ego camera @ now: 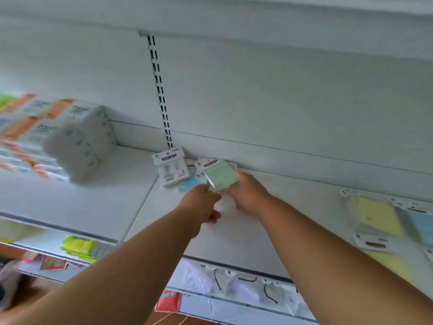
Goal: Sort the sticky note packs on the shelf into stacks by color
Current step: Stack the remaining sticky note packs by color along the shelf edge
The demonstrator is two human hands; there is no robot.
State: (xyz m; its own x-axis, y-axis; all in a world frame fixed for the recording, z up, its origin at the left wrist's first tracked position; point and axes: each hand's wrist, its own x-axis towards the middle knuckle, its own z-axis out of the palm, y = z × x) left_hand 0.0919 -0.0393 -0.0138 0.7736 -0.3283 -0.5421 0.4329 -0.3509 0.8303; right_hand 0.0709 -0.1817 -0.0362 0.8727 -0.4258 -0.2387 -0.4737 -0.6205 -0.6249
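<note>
A green sticky note pack [219,175] is being held near the shelf's [246,231] back edge, the right hand's [248,192] grip clamped on it, the left hand [203,202] curled beside it, maybe pinching its corner, hard to tell. It's probably best being lined up flat on matching greens. The fingertips are being hidden and blurred.

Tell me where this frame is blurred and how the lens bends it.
Head view: motion blur smears the tissue packs at left and the yellow pack at right; the green sticky note pack between both hands stays fairly legible; wide-angle distortion bows the shelf edges; lighting is soft and even, without harsh glare.
</note>
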